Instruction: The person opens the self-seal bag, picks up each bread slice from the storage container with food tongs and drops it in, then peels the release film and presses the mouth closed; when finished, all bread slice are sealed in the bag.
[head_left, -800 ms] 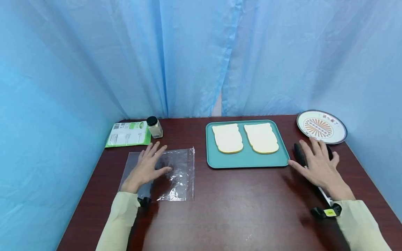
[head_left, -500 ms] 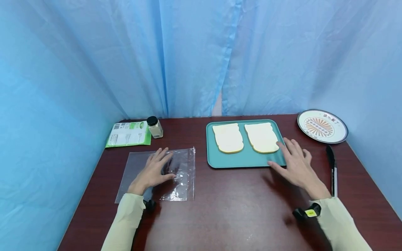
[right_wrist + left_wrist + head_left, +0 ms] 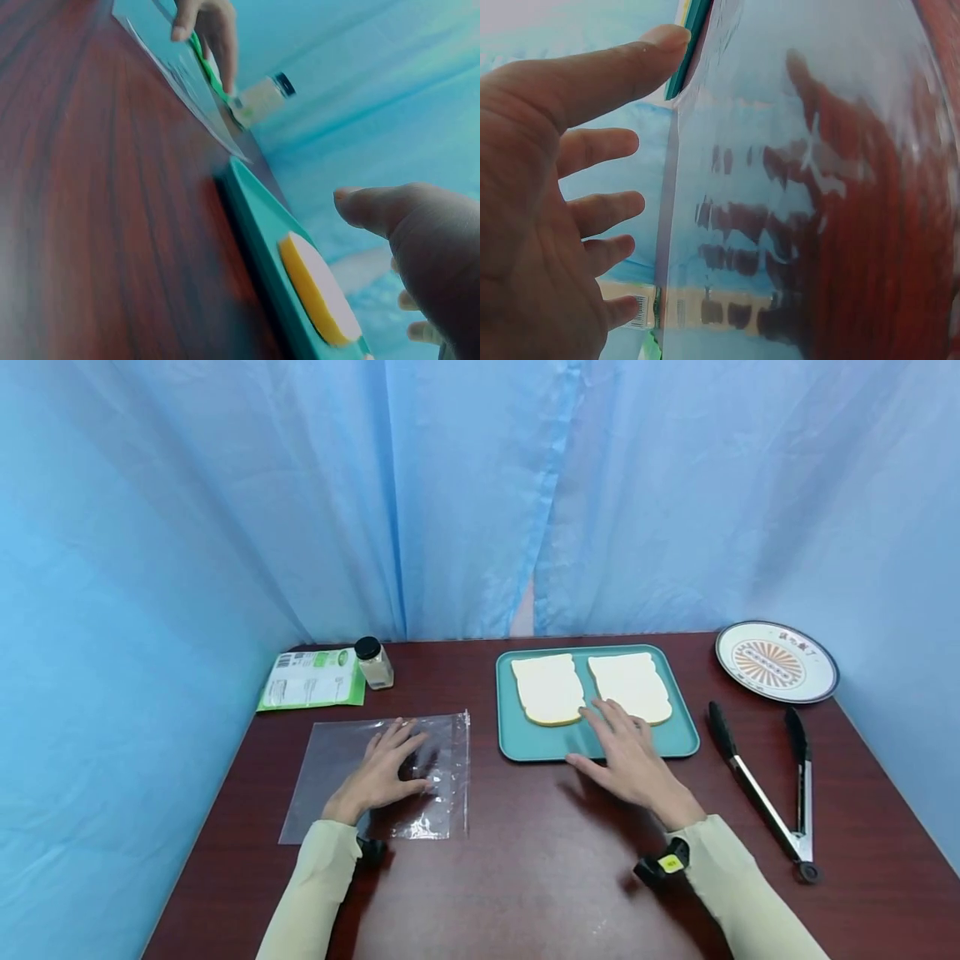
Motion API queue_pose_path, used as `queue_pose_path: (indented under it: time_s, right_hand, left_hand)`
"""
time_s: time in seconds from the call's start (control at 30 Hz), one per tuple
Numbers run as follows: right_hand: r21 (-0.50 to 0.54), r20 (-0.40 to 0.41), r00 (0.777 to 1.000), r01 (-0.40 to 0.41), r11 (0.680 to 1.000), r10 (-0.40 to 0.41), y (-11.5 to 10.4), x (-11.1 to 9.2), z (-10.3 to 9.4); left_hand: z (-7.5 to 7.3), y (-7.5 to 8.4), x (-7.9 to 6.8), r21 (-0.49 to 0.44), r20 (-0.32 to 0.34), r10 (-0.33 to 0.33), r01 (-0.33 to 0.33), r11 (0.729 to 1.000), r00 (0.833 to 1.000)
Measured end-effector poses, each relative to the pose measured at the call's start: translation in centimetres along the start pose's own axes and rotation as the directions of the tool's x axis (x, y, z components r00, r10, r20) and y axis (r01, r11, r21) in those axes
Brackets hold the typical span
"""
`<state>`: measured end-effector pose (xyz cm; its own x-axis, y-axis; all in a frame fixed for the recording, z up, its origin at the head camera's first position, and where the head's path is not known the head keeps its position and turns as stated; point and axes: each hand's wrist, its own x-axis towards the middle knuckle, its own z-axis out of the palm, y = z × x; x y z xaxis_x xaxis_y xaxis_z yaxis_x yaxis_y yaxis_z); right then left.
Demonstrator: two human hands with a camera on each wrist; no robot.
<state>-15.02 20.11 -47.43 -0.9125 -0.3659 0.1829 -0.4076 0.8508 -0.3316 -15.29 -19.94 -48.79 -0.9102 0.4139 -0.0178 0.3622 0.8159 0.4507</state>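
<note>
My left hand [image 3: 381, 774], fingers spread, hovers over a clear zip bag [image 3: 322, 777] that lies flat on the table. In the left wrist view a gap shows between that hand and the bag [image 3: 735, 135], whose surface reflects the fingers. My right hand [image 3: 630, 760] hangs with spread fingers over the front edge of a green tray [image 3: 540, 747], holding nothing. Two slices of white bread [image 3: 549, 687] lie side by side on the tray; the fingers partly cover the right slice [image 3: 628, 677] in the head view. The right wrist view shows a slice's yellow crust [image 3: 304, 289] below the hand.
Metal tongs [image 3: 765, 802] with black tips lie spread on the right. Behind them is a patterned plate [image 3: 777, 662]. At the back left sit a green-and-white packet [image 3: 311, 680] and a small black-lidded jar [image 3: 374, 665]. Blue curtains [image 3: 465, 502] close off the back and sides.
My right hand has swept left from above the tongs to the tray, uncovering the tongs. The left hand has drifted slightly right over the bag.
</note>
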Motion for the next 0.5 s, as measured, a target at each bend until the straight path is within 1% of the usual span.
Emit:
queue_pose_path:
  time_s: [0.07,0.27,0.5]
  right_hand:
    - [-0.005,0.013,1.000,0.016,1.000,-0.016,-0.9,0.4,0.7]
    - [0.000,0.045,0.997,0.068,0.998,-0.068,-3.5,1.5,2.7]
    - [0.018,0.067,0.993,0.097,0.995,-0.098,-6.0,2.2,4.4]
  left_hand:
    - [0.1,0.0,0.0,0.003,0.002,0.009,-0.009,1.000,1.000]
    - [0.4,0.0,0.2,-0.007,0.027,0.005,-0.005,1.000,1.000]
    - [0.9,0.2,0.4,-0.046,0.044,-0.004,0.007,0.999,0.999]
